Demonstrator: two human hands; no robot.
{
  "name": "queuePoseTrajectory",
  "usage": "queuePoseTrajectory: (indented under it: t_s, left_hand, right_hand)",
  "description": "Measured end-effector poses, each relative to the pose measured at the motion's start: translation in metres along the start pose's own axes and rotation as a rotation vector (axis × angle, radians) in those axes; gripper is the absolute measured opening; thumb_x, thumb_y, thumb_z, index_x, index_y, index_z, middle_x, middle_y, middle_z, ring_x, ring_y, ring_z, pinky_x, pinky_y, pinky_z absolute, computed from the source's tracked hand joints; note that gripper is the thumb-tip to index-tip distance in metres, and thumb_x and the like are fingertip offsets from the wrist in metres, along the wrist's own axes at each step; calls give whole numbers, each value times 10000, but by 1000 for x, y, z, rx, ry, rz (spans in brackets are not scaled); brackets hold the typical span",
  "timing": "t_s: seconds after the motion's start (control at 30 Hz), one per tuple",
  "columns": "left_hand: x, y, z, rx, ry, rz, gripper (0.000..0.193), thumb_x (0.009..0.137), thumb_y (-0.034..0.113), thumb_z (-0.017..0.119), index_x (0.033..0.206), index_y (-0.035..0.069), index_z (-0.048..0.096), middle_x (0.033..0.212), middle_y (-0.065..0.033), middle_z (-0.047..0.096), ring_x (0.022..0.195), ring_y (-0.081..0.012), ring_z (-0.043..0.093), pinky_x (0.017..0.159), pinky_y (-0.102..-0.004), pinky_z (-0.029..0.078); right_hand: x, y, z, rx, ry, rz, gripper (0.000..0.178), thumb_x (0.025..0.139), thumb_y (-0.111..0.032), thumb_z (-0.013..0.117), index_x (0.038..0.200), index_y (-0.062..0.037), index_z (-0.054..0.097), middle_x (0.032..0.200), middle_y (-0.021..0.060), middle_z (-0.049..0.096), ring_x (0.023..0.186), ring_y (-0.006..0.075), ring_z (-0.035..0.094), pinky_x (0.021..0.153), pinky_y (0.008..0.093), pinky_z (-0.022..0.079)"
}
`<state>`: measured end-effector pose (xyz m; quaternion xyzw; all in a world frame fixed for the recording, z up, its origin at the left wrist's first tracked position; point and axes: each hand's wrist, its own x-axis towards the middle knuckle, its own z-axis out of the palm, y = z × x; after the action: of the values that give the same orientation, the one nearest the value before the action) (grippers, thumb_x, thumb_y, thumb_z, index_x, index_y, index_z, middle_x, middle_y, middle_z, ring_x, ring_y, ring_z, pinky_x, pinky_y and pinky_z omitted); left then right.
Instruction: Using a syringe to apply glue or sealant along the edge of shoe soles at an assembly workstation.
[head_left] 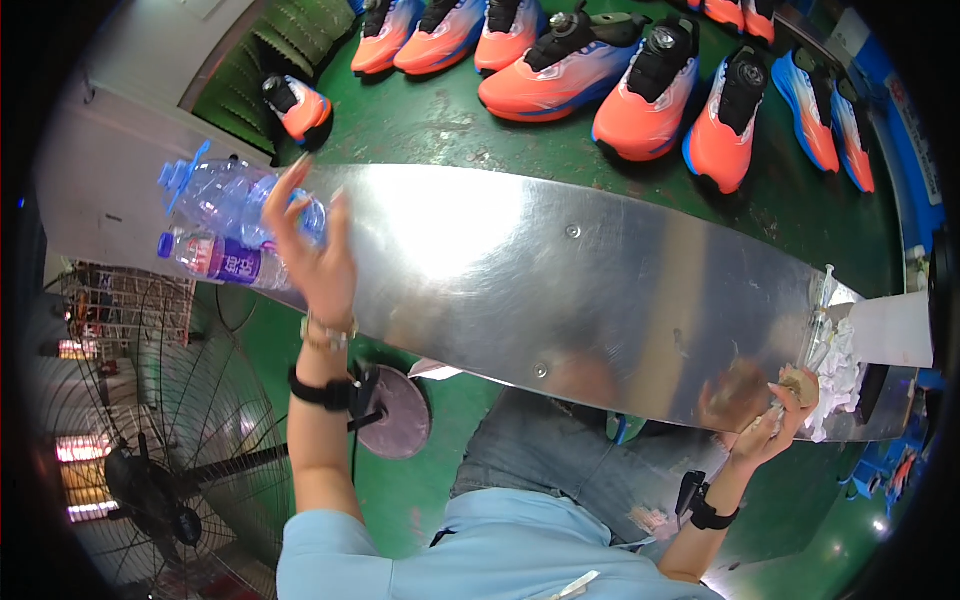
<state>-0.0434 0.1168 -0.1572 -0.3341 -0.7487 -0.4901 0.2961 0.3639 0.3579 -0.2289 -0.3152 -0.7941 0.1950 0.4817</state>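
Observation:
My left hand (318,262) is raised at the left end of the metal bench, fingers spread and holding nothing I can see. It overlaps the base of a large clear plastic bottle (225,195) with a blue cap and handle, lying on its side; whether it touches the bottle I cannot tell. Beside that lies a smaller water bottle (238,262) with a purple label. At the bench's right end my right hand (772,425) is closed on a small tan pad (799,386), its exact kind unclear. Crumpled white paper (846,370) is next to this hand.
Several orange and blue sneakers (645,100) stand on the green surface beyond the metal bench (480,290). A syringe-like clear tube (822,300) and a white container (893,330) are at the right end. A caged fan (150,480) stands close on the left.

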Motion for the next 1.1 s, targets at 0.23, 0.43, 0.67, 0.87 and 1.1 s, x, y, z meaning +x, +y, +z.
queuePoseTrajectory:
  t_s: [0.23, 0.43, 0.67, 0.87, 1.1]
  left_hand:
    - [174, -165, 158, 409, -227, -122, 626, 706, 331, 683, 1202, 46, 430, 1166, -129, 543, 1017, -278, 555, 868, -334, 428]
    - [244, -319, 204, 750, -356, -249, 930, 696, 538, 640, 1301, -56, 258, 1164, -233, 497, 1063, -303, 512, 912, -336, 394]
    - [234, -319, 233, 67, -503, -414, 643, 657, 334, 758, 1091, -76, 518, 1023, -124, 582, 870, -194, 575, 738, -312, 486]
    - [201, -250, 209, 845, -374, -582, 1082, 475, 753, 621, 1193, -39, 451, 1161, -246, 512, 1095, -333, 500, 911, -398, 400]
    - [174, -173, 139, 852, -345, -220, 818, 618, 623, 622, 1129, 4, 468, 1004, -247, 584, 966, -390, 552, 824, -430, 432]
  right_hand:
    - [5, 3, -2, -98, 34, -16, 304, 809, -283, 419, 819, -11, 556, 1032, 230, 497, 1018, 366, 440, 844, 479, 384]
    - [2, 0, -7, -292, -59, 23, 363, 816, -373, 392, 805, -36, 526, 989, 199, 512, 1003, 366, 427, 843, 494, 361]
    - [9, -17, 3, -377, -54, 184, 395, 846, -407, 357, 860, -43, 512, 1021, 217, 503, 1048, 377, 406, 891, 496, 328]
    - [14, -13, 2, -285, 1, 181, 414, 822, -418, 422, 789, -34, 574, 1009, 232, 506, 1024, 358, 436, 847, 468, 366]
    - [9, -13, -14, -48, 174, 116, 250, 674, -256, 584, 799, -42, 619, 1039, 232, 460, 947, 307, 481, 787, 379, 406]
